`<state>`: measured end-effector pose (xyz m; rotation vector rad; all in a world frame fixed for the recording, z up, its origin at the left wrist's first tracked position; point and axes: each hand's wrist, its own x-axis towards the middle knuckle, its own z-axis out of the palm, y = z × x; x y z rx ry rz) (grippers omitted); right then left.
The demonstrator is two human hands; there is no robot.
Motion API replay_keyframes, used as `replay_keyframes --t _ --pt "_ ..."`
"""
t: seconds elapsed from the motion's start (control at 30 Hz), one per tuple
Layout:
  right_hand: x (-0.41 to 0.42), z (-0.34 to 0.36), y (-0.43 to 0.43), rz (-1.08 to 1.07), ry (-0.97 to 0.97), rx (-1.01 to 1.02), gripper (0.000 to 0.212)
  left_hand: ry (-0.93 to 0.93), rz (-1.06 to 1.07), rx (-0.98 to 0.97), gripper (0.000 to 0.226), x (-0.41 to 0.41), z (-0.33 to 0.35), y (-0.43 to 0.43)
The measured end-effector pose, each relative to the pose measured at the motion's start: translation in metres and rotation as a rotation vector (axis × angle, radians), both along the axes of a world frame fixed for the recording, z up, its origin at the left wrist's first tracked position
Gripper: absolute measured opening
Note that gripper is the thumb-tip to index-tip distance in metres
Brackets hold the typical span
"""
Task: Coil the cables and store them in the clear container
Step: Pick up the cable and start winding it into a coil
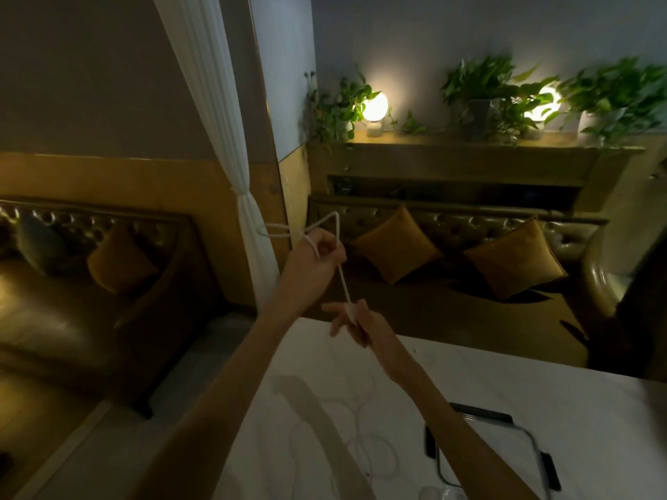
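Note:
A white cable (342, 279) is stretched between both hands, held up above the far edge of the white table (541, 391). My left hand (319, 256) grips several loops of it, and these stick out up and to the left. My right hand (355, 324) pinches the cable's lower end, which seems to be a white plug. Another thin white cable (364, 445) lies in loose curls on the table below my arms. The clear container (505, 460), with black clips on its rim, sits at the lower right, partly hidden by my right forearm.
Past the table stands a dark tufted leather sofa (451, 283) with orange cushions. A shelf with potted plants and two glowing round lamps (375, 106) runs above it. A white curtain (238, 175) hangs at the left, beside another sofa.

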<state>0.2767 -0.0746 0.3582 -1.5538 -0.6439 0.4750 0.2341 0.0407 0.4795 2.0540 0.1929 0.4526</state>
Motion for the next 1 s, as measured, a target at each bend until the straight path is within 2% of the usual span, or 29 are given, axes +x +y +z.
replay_keyframes --t 0.1,0.2,0.27,0.37,0.43,0.53,0.63,0.7,0.8,0.9,0.93,0.97,1.0 --pt "0.012 -0.022 -0.024 -0.202 -0.111 -0.034 0.049 -0.029 -0.015 0.019 0.013 -0.005 0.034 0.009" --pt "0.025 -0.024 -0.043 -0.347 -0.033 -0.118 0.041 0.077 -0.086 0.054 0.011 -0.007 0.049 0.009" --pt "0.034 -0.015 -0.052 -0.376 0.047 -0.171 0.044 0.191 -0.154 0.056 0.013 -0.003 0.049 -0.002" --pt "0.031 0.027 -0.061 -0.207 0.291 0.105 0.056 0.284 -0.191 0.173 0.015 0.013 0.043 -0.031" --pt "0.027 0.06 -0.072 -0.086 0.414 0.238 0.047 0.31 -0.222 0.243 0.015 0.026 0.045 -0.053" --pt "0.02 0.09 -0.108 -0.056 0.193 0.128 0.029 0.301 -0.301 0.334 0.022 0.042 0.061 -0.081" --pt "0.038 0.092 -0.156 -0.387 0.025 -0.112 0.028 0.135 -0.333 0.29 0.026 0.045 0.088 -0.107" --pt "0.056 0.087 -0.193 -0.559 -0.067 -0.34 0.023 0.147 -0.468 0.183 0.03 0.043 0.1 -0.13" --pt "0.072 0.091 -0.252 -0.688 -0.284 -0.749 0.02 0.34 -0.716 -0.055 0.036 0.045 0.111 -0.167" --pt "0.07 0.13 -0.314 -0.957 -0.445 -0.939 0.018 0.399 -0.858 -0.377 0.03 0.053 0.121 -0.2" --pt "0.066 0.149 -0.331 -0.998 -0.499 -0.935 0.019 0.386 -0.882 -0.422 0.03 0.056 0.124 -0.21" --pt "0.065 0.165 -0.345 -0.99 -0.516 -0.829 0.024 0.368 -0.91 -0.433 0.03 0.057 0.126 -0.221" --pt "0.06 0.18 -0.354 -0.899 -0.492 -0.62 0.03 0.352 -0.943 -0.42 0.03 0.059 0.128 -0.232"
